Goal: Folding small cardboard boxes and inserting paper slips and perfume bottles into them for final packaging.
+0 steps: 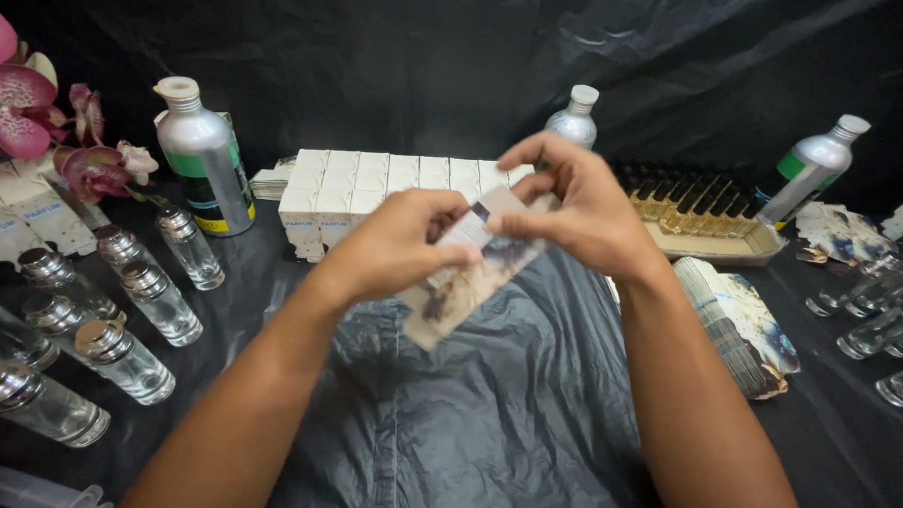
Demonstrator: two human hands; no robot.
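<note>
Holding a flat printed carton over the black sheet

Gripping from both sides, the left hand [397,244] and the right hand [573,210] share a flat printed carton [460,289] held in the air above the black plastic sheet [486,425], near the middle of the view. The left fingers curl over the carton's left edge and hide that part; the right thumb and forefinger pinch its upper end. How far the carton is unfolded is hard to judge, since both hands cover much of it and its picture is blurred.

Behind the hands a block of small white boxes [374,186] stands in rows, its right end hidden by the right hand. A silver bottle [574,118] shows only its neck and shoulder above that hand. Further right a tray of small amber vials [708,218] is partly dark and hard to count, with a second silver bottle with a green label [813,166] leaning beside it. A stack of flat cartons [734,329] lies just beside the right forearm. On the left, clear glass bottles with metal caps [118,358] lie in rows, the nearest cut off by the frame, below a large silver bottle [203,155] and pink orchid flowers [36,109].
</note>
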